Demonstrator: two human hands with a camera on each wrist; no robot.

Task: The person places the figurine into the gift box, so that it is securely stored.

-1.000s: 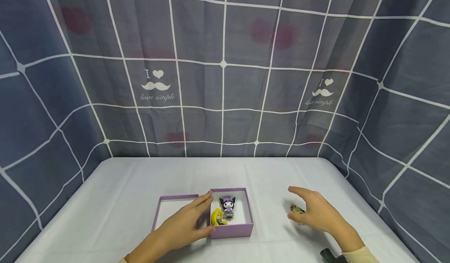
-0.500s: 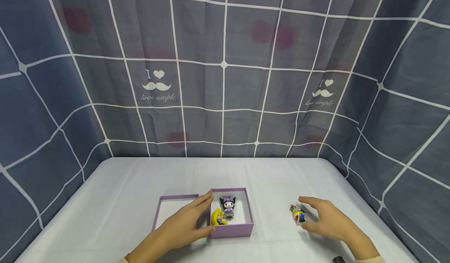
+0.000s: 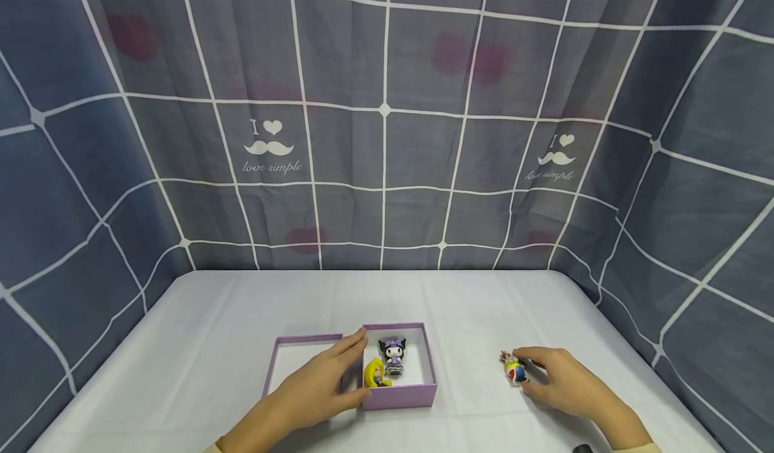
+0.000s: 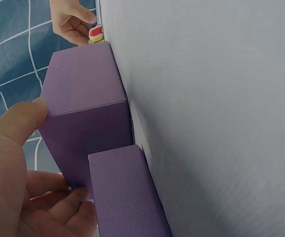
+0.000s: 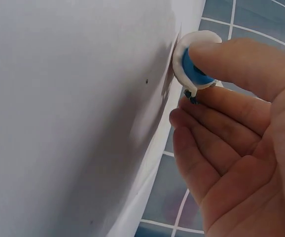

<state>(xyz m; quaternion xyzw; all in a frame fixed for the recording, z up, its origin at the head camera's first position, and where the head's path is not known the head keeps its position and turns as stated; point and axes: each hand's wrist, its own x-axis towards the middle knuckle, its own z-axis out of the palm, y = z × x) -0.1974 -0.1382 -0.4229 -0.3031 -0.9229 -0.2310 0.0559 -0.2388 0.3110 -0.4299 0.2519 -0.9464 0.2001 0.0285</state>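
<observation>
Red, yellow and blue figurine (image 3: 516, 372) is pinched by right grip (image 3: 561, 380), purple box (image 3: 400, 397) by left grip (image 3: 316, 386)

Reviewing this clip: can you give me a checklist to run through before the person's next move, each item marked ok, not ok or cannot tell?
1. Right hand on the multicolored figurine: ok, thumb and index finger grip it.
2. Firmness of that grip: cannot tell.
3. Multicolored figurine inside the purple box: not ok, it is outside, to the right.
4. Left hand holding the box: ok, thumb and fingers at its left corners.
5. Box open: ok, two figurines show inside.
6. Room inside: ok, its right side looks bare.
</observation>
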